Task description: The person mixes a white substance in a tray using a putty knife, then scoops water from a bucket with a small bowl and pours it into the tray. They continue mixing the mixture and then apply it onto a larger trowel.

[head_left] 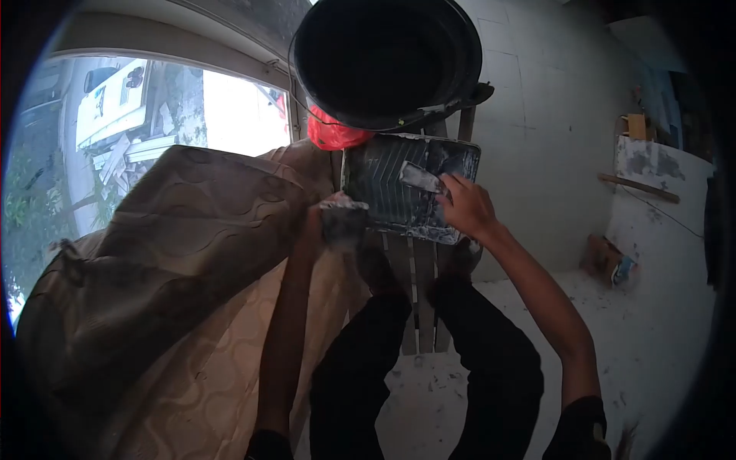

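Note:
My right hand [469, 205] grips a putty knife, its pale, smeared blade [420, 178] held over a black paint tray [376, 172]. The tray has a ribbed bottom and is streaked with white, pasty material, mostly at its right side and near edge. To the left of the tray, my left hand [313, 218] is closed round a wide, dark scraper [344, 222] with white residue along its upper edge. Its fingers are partly hidden behind the scraper. The tray rests on a slatted wooden surface [423, 291], just beyond my feet.
A large black bucket [387, 61] stands beyond the tray, with a red plastic bag [333, 130] beside it. Brown patterned fabric [199, 222] drapes over something on the left, below a bright window [245, 107]. Right, a cardboard box [607, 259] sits on the white-spotted floor [567, 307].

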